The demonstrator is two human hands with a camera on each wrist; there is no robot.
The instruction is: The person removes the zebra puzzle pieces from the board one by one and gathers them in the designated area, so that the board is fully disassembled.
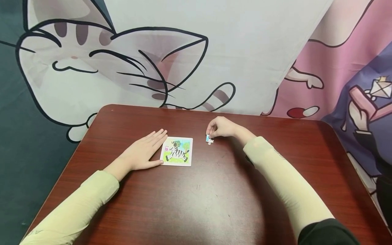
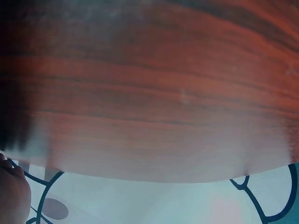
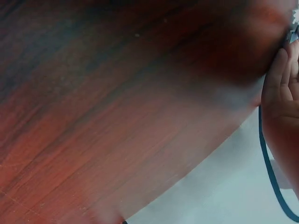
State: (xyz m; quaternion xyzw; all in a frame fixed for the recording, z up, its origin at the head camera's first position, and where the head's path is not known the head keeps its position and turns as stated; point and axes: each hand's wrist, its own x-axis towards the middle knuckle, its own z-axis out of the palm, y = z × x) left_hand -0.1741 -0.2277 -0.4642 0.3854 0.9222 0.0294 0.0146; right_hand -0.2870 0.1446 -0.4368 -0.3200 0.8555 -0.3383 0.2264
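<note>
A square zebra picture card [image 1: 176,151] with a white border lies flat on the table; from the frames I cannot tell whether it is a puzzle. My left hand [image 1: 144,150] rests palm down along the card's left edge, fingers straight and thumb at its lower corner. To the right of the card, my right hand [image 1: 224,127] pinches a small blue and white piece [image 1: 207,138] between thumb and fingertips. Just under those fingertips shows a small white jagged shape [image 1: 210,141], too small to identify. The left wrist view catches only a bit of the left hand [image 2: 15,193].
The brown wood-grain table [image 1: 196,200] has rounded far corners. Directly behind its far edge hangs a white cloth [image 1: 245,51] printed with a cartoon cat, with pink and purple drawings at the right.
</note>
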